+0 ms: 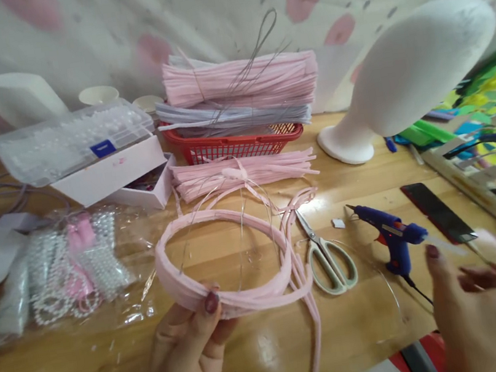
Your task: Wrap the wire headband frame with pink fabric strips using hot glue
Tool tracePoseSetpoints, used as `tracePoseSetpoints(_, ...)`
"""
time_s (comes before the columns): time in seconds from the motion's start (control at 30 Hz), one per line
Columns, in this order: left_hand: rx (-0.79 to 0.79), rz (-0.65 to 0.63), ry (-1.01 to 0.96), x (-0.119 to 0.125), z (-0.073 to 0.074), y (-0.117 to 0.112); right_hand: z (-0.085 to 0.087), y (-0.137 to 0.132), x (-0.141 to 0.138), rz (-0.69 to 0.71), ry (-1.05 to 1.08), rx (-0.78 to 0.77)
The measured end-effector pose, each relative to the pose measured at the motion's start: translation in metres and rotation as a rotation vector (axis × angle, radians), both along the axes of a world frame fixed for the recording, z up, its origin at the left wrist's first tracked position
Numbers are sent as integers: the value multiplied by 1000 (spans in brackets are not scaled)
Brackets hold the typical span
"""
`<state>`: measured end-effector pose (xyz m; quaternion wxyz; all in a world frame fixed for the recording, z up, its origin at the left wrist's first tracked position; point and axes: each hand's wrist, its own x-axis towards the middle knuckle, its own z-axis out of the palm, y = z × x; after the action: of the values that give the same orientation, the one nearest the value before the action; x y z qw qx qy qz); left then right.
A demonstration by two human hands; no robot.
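My left hand (190, 344) pinches the near rim of a pale pink fabric-wrapped hoop (246, 298) between thumb and fingers. Thin wires rise over the hoop to a small pink piece at the top, and a loose pink strip (315, 331) hangs from its right side. At the lower right, my right hand (485, 309) is held with its thumb up and apart from the fingers, with nothing seen in it. Closest to that hand lies a blue glue gun (393, 236). Scissors with pale green handles (332, 263) rest between the hoop and the glue gun.
Behind the hoop lie bundled pink strips (273, 166) and a loaded red basket (241, 143). A white foam head (417, 67) stands back right, near a phone (438, 210) and a power strip (476, 189). Bagged pearl beads (109, 256) and a clear bead box (68, 141) sit left.
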<state>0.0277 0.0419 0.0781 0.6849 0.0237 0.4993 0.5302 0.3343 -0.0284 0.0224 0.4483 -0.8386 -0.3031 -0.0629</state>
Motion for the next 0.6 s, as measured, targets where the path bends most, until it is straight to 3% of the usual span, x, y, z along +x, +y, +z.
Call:
tracePoseSetpoints(0.07,0,7,5,2,-2,-1,1,10,6,-61,24,-129)
tracePoseSetpoints(0.2,-1,49,21,3,-6,-2,10,36,11,158,87,-354)
tracePoseSetpoints(0.33,-30,49,44,-2,-13,-2,15,48,18,137,117,-397)
tracePoseSetpoints(0.47,13,-94,33,-10,-23,-4,17,52,17,72,151,-452)
tracePoseSetpoints(0.6,97,-199,34,-10,-26,-8,21,37,0,84,132,-329)
